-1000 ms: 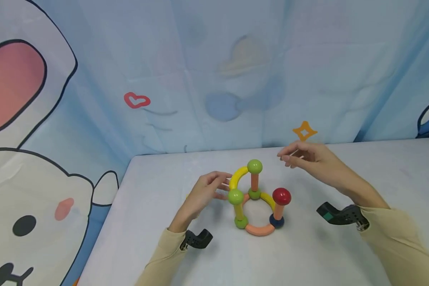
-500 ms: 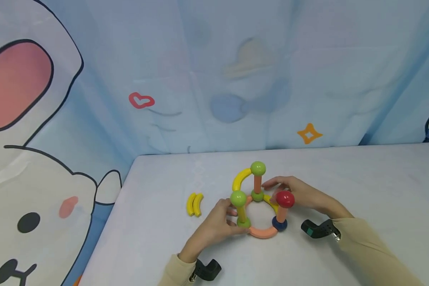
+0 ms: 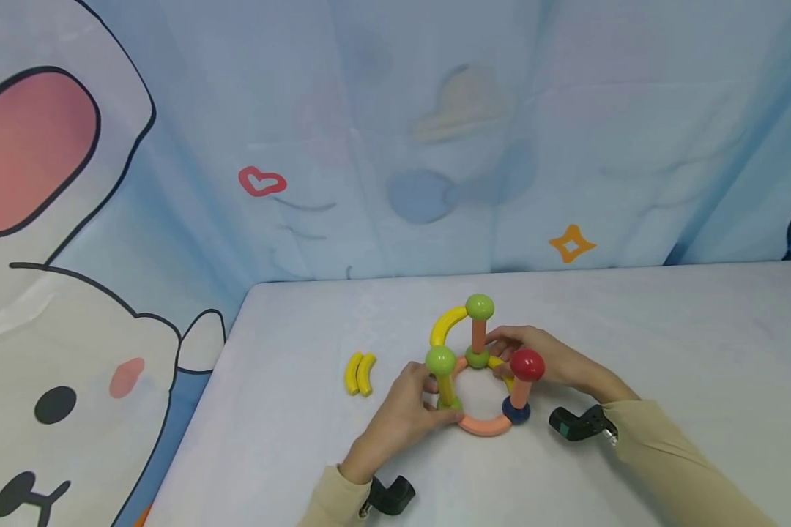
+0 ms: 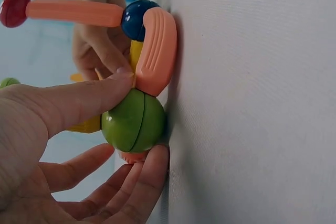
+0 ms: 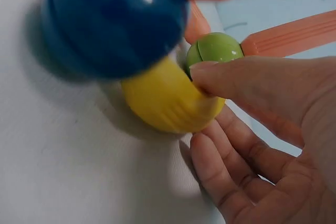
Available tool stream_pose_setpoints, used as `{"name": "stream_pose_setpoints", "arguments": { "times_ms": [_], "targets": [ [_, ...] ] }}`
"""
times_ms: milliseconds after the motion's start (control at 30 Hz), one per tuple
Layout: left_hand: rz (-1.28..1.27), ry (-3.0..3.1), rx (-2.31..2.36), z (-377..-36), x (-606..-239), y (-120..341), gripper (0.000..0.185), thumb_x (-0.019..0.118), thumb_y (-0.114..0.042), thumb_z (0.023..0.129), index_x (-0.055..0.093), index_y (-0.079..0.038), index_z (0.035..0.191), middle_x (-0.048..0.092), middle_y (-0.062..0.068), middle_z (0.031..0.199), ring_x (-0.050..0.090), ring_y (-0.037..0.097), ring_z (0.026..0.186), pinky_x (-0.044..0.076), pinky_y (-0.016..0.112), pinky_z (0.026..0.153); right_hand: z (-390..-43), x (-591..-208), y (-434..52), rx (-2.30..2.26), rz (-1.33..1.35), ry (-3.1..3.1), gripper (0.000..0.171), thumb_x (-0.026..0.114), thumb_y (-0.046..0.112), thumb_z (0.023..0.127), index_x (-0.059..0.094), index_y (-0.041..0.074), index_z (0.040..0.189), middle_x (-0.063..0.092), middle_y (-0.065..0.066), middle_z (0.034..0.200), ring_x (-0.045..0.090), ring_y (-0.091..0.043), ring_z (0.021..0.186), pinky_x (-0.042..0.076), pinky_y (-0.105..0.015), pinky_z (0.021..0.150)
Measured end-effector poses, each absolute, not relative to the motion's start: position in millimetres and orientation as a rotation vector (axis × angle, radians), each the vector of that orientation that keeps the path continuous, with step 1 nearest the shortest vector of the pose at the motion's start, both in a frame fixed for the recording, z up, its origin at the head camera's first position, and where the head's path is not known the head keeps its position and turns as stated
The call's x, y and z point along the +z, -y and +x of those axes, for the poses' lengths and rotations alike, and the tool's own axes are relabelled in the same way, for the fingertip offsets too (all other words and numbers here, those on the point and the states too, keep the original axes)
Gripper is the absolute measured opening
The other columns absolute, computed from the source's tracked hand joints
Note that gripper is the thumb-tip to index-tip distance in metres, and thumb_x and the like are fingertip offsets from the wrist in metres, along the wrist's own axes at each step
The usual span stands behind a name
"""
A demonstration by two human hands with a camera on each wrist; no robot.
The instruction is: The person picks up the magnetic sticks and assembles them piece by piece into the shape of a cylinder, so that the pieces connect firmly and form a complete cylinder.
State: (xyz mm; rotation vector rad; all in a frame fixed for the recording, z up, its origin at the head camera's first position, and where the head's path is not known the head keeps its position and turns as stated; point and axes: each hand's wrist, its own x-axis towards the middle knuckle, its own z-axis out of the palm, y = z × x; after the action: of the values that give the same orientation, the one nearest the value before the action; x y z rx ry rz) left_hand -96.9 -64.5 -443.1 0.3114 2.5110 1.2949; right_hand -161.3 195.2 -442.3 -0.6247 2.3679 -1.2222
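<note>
Pale grey table [image 3: 666,329] against a blue cartoon curtain [image 3: 395,132], table edge at left, left hand [image 3: 405,413] pinching the toy's green ball [image 4: 134,120], right hand [image 3: 554,364] pinching its yellow curve [image 5: 168,103], two yellow pieces [image 3: 359,373] lying nearby, bare tabletop at right.

The green ball [image 4: 133,120] by the left hand [image 4: 63,145] looks like glossy moulded plastic with a seam round its middle. At its 1 o'clock, the curved orange bar [image 4: 156,51] is matt and ribbed lengthwise. The blue ball [image 5: 113,22] shines with highlights; the yellow bar [image 5: 168,103] at its 5 o'clock is smooth satin. The tabletop [image 4: 252,108] wears finely woven matt cloth.
</note>
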Motion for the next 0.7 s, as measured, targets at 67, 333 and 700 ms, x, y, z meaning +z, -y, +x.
{"name": "stream_pose_setpoints", "arguments": {
  "times_ms": [67,333,700],
  "targets": [
    [0.324,-2.535,1.265,-98.4,-442.5,65.1,0.053,0.091,-0.019,0.084,0.064,0.002,0.125,0.057,0.006,0.109,0.058,0.013,0.09,0.053,0.022,0.072,-161.6,-443.2,-197.9,-1.2,-0.628,-2.389,0.053,0.081,0.014,0.091,0.059,-0.008,0.133,0.069,-0.008,0.109,0.064,-0.024,0.101,0.057,-0.041,0.09],
    [0.295,-2.549,1.27,-106.4,-443.8,64.8,0.052,0.089,-0.019,0.086,0.066,0.003,0.126,0.062,0.007,0.115,0.063,0.014,0.099,0.053,0.022,0.077,-153.5,-439.4,-208.9,-1.148,-0.583,-2.422,0.067,0.088,0.015,0.085,0.053,-0.008,0.137,0.07,-0.013,0.112,0.065,-0.028,0.101,0.059,-0.053,0.089],
    [0.347,-2.604,1.275,-118.8,-441.7,59.4,0.043,0.088,-0.014,0.086,0.07,0.001,0.122,0.065,0.005,0.11,0.062,0.016,0.098,0.051,0.023,0.081,-138.3,-436.3,-218.3,-1.21,-0.59,-2.451,0.058,0.084,0.003,0.082,0.054,-0.008,0.131,0.061,-0.021,0.121,0.061,-0.021,0.09,0.056,-0.032,0.075]
  ]
}}
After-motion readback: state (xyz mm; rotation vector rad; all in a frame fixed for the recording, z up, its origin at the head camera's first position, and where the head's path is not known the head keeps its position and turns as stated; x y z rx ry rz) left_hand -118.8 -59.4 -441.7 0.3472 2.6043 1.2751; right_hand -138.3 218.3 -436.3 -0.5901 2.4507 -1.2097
